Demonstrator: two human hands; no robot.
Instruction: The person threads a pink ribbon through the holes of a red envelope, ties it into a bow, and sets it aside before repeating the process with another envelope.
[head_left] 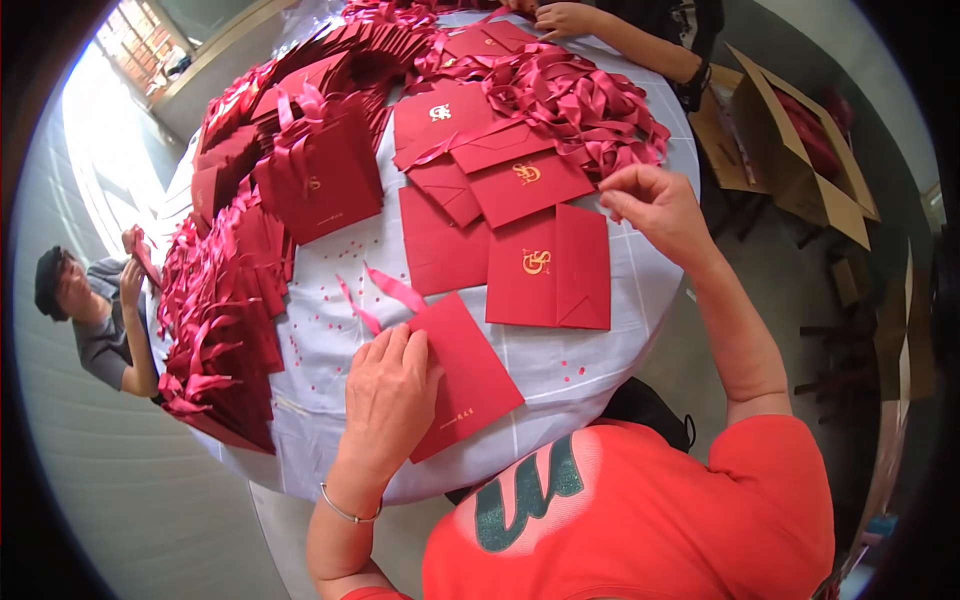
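A white-clothed desk (642, 285) carries piled bags (325, 205), too many to count. One bag (470, 370) lies at its near edge, under the left hand (390, 385) (gripping or resting, I cannot tell). The right hand (650, 205) hovers well apart, fingers curled, pinch unclear. A hard tug could loosen the ribbon (398, 290). Two ribbon strands show; red dots (573, 370), uncountable.

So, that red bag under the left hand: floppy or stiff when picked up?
The red bag is probably fairly stiff, judging by its straight edges. It looks thin and flat, so likely light. Its pink ribbons seem floppier, curving loosely.
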